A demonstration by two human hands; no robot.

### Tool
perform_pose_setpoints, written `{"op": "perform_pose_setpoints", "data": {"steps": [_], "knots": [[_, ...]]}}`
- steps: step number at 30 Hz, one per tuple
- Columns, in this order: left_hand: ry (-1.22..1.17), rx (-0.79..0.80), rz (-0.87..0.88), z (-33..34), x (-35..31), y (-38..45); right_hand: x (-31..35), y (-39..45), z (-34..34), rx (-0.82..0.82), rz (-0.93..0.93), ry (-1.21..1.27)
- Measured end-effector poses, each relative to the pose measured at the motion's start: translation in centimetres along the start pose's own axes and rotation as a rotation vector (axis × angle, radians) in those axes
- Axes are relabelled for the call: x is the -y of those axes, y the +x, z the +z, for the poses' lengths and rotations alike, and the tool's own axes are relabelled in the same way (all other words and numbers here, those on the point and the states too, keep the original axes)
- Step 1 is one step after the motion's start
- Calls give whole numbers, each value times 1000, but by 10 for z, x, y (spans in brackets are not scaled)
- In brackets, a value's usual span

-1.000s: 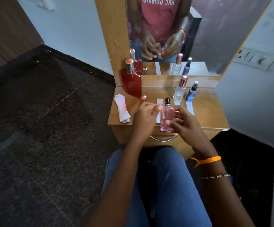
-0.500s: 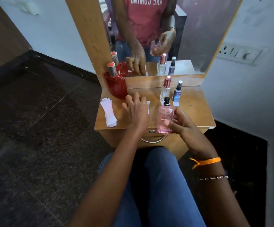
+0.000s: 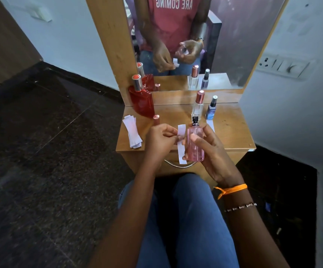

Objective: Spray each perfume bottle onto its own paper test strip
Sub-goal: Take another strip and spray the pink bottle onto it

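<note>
head view, frame centre: right hand (image 3: pixel 213 149) gripping pink bottle (image 3: pixel 195 144), left hand (image 3: pixel 160 141) pinching test strip (image 3: pixel 181 144) just beside; spray step pending, needs nozzle aimed at strip.

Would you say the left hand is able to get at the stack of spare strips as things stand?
Probably not yet: the left hand is pinching a paper strip, though the stack of spare strips lies unobstructed just beside it.

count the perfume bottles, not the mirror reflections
4: pink bottle in the right hand; red bottle back left; clear bottle and small blue bottle back right of the tabletop.
</note>
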State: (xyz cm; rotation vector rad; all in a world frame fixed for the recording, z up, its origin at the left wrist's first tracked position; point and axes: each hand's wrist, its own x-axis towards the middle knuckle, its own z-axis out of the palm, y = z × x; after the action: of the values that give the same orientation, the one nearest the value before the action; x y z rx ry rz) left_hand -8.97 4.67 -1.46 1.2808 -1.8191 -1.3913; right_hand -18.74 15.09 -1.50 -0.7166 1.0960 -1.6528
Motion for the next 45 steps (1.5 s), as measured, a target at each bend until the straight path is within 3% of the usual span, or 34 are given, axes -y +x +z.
{"op": "perform_pose_setpoints", "data": {"steps": [2,5,8,11,31,36,45], "knots": [[-98,29,-33,-6,1,-5,-2,0,4,-119,-90,-194],[-211,112,-65,-15,-4,-14,-7,4,3,-265,-289,-685],[-236,181,-141,-22,-8,-21,-11,6,-2,-220,-413,-1092],[-232,232,-191,-26,-7,-22,-12,4,-5,-150,-432,-1296],[-213,221,-170,-31,-5,-25,-12,1,0,-174,-432,-1288],[-132,123,-91,-16,-4,-14,-8,-1,-5,-188,-443,-1216],[223,-115,83,28,-11,37,-7,2,-25,-221,-412,-1132]]}}
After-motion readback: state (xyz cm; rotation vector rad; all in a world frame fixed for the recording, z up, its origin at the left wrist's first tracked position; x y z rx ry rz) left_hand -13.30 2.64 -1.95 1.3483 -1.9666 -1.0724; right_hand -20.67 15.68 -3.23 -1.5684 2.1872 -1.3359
